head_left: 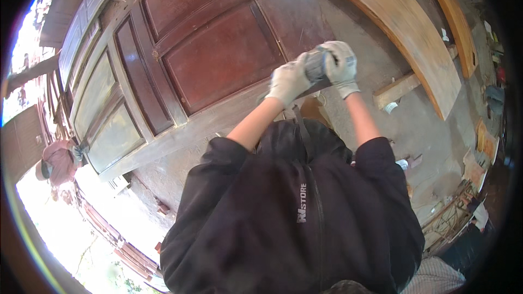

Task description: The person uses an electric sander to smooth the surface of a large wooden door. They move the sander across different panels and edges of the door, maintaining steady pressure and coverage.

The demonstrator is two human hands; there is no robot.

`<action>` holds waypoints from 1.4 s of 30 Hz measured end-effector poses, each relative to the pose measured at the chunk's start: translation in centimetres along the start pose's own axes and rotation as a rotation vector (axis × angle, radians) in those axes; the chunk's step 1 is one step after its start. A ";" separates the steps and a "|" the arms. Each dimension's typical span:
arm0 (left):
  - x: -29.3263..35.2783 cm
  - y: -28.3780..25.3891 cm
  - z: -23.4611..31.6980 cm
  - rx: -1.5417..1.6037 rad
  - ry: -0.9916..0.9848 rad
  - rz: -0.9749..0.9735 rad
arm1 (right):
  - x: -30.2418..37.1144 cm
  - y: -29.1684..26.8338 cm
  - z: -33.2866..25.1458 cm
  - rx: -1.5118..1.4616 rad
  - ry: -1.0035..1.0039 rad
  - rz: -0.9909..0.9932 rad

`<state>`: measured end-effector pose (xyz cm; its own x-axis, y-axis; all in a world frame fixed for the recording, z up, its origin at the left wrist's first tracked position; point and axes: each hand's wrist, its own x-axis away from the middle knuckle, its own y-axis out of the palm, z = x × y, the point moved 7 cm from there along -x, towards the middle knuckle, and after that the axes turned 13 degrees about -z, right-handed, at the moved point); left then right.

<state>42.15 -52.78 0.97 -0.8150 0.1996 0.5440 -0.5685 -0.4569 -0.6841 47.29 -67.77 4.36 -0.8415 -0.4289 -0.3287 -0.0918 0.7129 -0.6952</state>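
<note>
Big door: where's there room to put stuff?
On the door, the red panel beside the left hand, inside its frame strips, looks bare. So does some grey floor between the door and the pale plank. It's crowded where that hand and the right hand hold a grey tool.

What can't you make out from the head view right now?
In the head view:
- Underside and exact kind of the grey object: covered by the left hand and right hand, and slightly blurred.
- Far edge of the panelled door: cut off by the top edge.
- Far end of the wide wooden slab: also cut off by the top edge.
- Finger details of the co-worker: too small, near the bent left rim.
</note>
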 end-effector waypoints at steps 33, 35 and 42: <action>16.5 5.4 -15.5 0.008 -0.220 -0.075 | 4.9 13.9 -18.6 -0.178 -0.553 -0.969; 13.6 4.4 -9.8 -0.031 -0.112 -0.051 | 5.4 10.5 -14.4 -0.071 -0.461 -0.996; 4.8 8.3 2.7 -0.042 0.145 0.141 | 5.2 1.1 -3.7 0.137 -0.434 -1.037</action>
<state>33.83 -57.92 -0.79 -0.8925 0.2607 0.3679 -0.4497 -0.4534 -0.7696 40.88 -67.14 4.25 -0.1348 -0.9530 0.2714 -0.5562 -0.1539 -0.8166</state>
